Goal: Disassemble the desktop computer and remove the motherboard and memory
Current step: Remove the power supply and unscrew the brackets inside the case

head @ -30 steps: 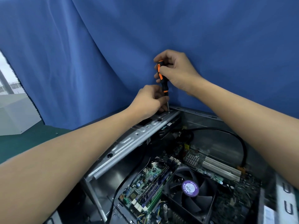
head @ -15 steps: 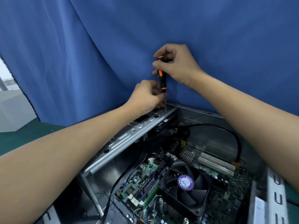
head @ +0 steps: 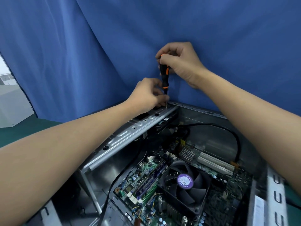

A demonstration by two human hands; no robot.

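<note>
The open computer case [head: 203, 111] lies on a green table. Inside it sits the green motherboard [head: 141, 178] with memory sticks [head: 151, 180] and a black cooler fan [head: 185, 181]. A silver metal bracket [head: 123, 136] runs diagonally across the case's upper left. My right hand [head: 179, 62] grips the top of a black and orange screwdriver [head: 164, 74], held upright with its tip on the bracket's far end. My left hand [head: 146, 97] rests on that end and pinches the screwdriver's shaft near the tip. The screw itself is hidden.
A blue curtain [head: 97, 54] hangs right behind the case. A black cable [head: 228, 132] loops over the motherboard to an orange connector at the right. White expansion slots [head: 215, 165] lie beside the fan. A grey surface [head: 9, 108] shows at the far left.
The view has shifted slightly. My right hand has turned on the screwdriver handle, showing more of the handle below it. My left hand stays at the tip.
</note>
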